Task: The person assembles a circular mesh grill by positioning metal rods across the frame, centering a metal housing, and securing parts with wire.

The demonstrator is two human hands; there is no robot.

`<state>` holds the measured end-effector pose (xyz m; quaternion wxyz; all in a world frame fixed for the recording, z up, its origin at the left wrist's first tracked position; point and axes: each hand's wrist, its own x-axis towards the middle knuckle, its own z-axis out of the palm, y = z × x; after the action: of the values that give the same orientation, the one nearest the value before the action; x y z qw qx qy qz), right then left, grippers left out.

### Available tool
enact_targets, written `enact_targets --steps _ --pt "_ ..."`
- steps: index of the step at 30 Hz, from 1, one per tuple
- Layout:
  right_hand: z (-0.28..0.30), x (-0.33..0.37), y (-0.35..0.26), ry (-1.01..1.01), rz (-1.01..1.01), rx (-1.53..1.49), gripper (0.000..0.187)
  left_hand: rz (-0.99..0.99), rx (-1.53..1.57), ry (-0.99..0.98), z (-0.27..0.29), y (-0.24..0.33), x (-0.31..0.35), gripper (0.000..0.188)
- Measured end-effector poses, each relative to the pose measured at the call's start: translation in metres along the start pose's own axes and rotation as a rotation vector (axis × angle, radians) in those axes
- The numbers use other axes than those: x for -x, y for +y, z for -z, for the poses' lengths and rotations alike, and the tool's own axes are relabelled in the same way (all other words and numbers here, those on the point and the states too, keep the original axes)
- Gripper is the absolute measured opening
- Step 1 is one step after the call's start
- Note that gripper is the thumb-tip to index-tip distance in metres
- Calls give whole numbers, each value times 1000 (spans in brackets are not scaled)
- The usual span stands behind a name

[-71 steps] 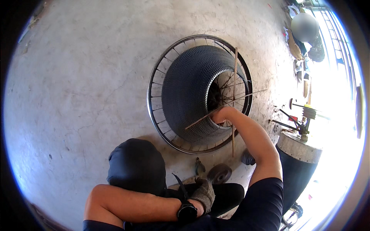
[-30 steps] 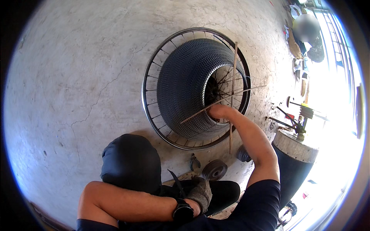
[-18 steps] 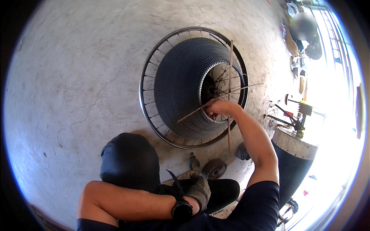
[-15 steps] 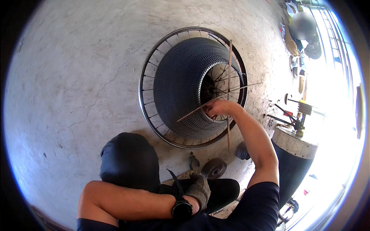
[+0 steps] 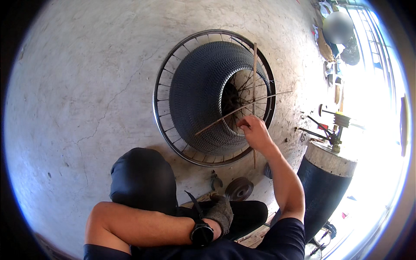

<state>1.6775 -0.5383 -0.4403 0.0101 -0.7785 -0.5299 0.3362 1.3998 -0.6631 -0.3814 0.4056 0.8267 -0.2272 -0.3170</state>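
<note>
Distant head point(image 5: 338, 27) blurred, sleeves point(image 5: 284, 240) cut off; wheel point(image 5: 272, 106) partly hidden

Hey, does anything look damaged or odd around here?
Yes. A crack runs across the floor left of the wheel, so that surface looks damaged. Also slightly odd: the left hand is gloved while the right hand is bare.

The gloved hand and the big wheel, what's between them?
The head view shows pliers on the floor there, with a dark round disc to their right.
</note>
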Motion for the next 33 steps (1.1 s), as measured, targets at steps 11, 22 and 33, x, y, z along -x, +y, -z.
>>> enact_targets --steps 11,22,33 --pt "18 -60 -24 -755 102 469 31 21 -25 18 2 0 -4 23" --pt "-6 -99 -2 -1069 -84 612 31 2 -19 50 2 -2 1 23" --pt "-12 -101 -8 -1000 -49 568 37 -10 -3 55 2 -4 5 24"
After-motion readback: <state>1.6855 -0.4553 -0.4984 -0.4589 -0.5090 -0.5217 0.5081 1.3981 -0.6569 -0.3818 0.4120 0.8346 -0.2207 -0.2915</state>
